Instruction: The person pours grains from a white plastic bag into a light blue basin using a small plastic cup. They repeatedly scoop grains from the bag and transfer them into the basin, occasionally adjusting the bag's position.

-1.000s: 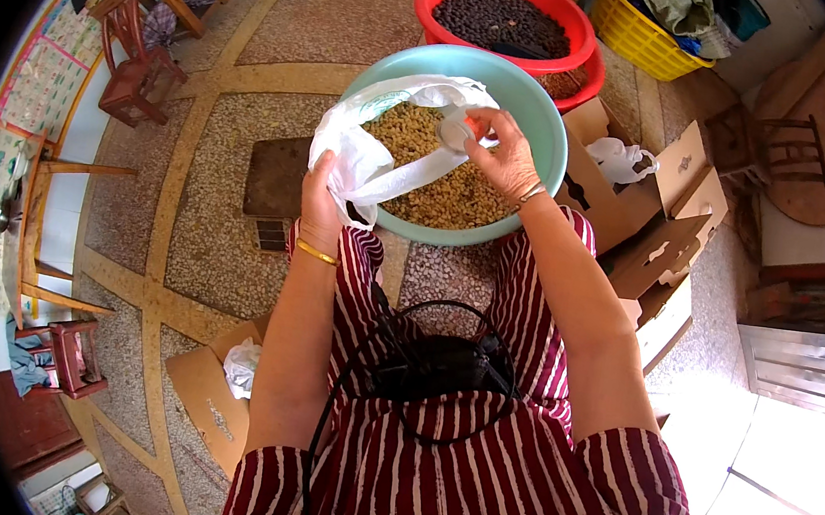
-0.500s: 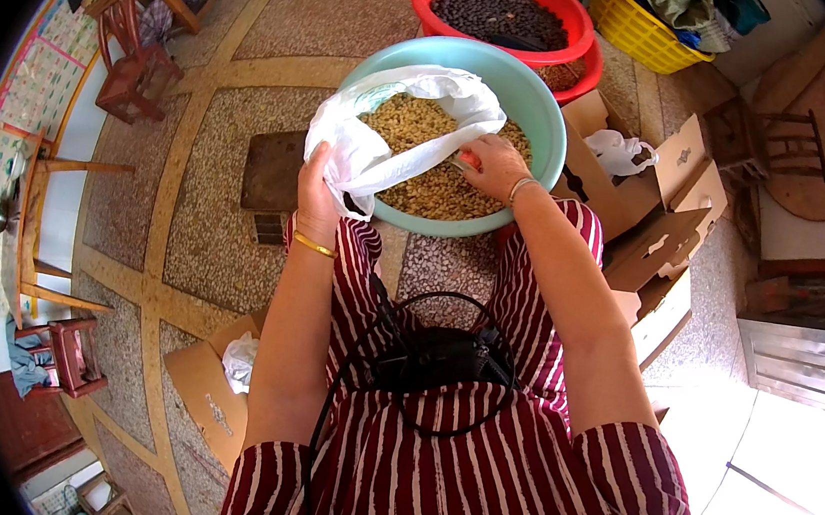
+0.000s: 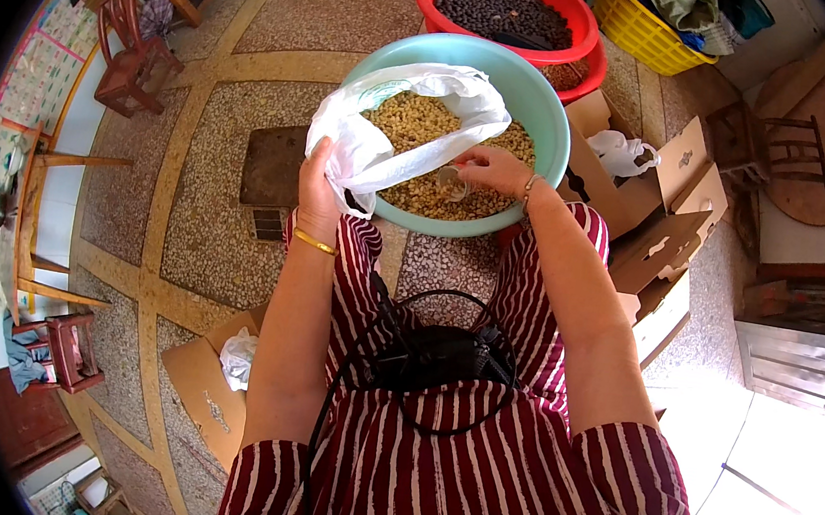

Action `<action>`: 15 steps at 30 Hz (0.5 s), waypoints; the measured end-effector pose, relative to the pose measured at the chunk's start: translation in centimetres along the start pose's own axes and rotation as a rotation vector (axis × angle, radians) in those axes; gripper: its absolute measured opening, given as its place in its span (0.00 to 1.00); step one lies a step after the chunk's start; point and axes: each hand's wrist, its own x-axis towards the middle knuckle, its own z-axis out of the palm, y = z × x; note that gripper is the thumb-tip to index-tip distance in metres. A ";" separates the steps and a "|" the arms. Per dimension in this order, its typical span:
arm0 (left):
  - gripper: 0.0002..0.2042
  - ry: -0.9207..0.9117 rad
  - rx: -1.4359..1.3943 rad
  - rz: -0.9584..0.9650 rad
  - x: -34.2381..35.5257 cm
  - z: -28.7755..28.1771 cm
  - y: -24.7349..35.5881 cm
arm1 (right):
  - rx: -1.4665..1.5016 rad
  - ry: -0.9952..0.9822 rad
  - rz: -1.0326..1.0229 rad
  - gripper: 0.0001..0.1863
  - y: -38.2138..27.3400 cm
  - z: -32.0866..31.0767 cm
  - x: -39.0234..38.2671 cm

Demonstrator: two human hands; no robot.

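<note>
A light blue basin (image 3: pixel 548 101) holds small pale yellow kernels (image 3: pixel 402 116) in front of my knees. My left hand (image 3: pixel 318 182) is closed on the edge of a white plastic bag (image 3: pixel 358 151), whose loop lies open over the basin's left side. My right hand (image 3: pixel 502 171) grips a small clear scoop or cup (image 3: pixel 455 184) with a reddish part, low among the kernels just right of the bag. The scoop is partly hidden by my fingers and the kernels.
Red basins (image 3: pixel 581 44) of dark and brown items stand beyond, near a yellow basket (image 3: pixel 647 36). Cardboard boxes (image 3: pixel 672 225) lie to the right, with another cardboard piece (image 3: pixel 203 381) at lower left. A low wooden block (image 3: pixel 271 172), chairs (image 3: pixel 131 67) and tables surround me.
My right hand with the scoop has moved down and rightward from inside the bag's opening into the basin's kernels. My left hand stays on the bag, slightly higher in view.
</note>
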 end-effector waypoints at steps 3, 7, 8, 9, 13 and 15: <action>0.21 0.000 -0.006 0.001 0.2 -0.2 -0.1 | 0.288 -0.064 0.084 0.21 -0.4 -0.6 -0.6; 0.21 -0.006 -0.007 0.003 0.2 -0.1 -0.2 | 0.627 -0.161 0.172 0.21 -1.1 -1.8 -1.6; 0.21 -0.009 -0.006 0.006 0.2 0.1 -0.2 | 0.699 -0.180 0.168 0.21 -1.3 -2.1 -1.8; 0.21 -0.013 0.010 0.000 0.1 0.0 -0.1 | 0.729 -0.185 0.158 0.22 -1.9 -2.2 -2.0; 0.21 -0.021 0.046 -0.012 -0.1 -0.1 0.1 | 0.895 -0.190 0.036 0.24 -4.4 -2.5 -3.3; 0.21 -0.017 0.045 -0.013 -0.1 0.0 0.1 | 0.950 -0.139 -0.017 0.26 -4.7 -2.5 -3.3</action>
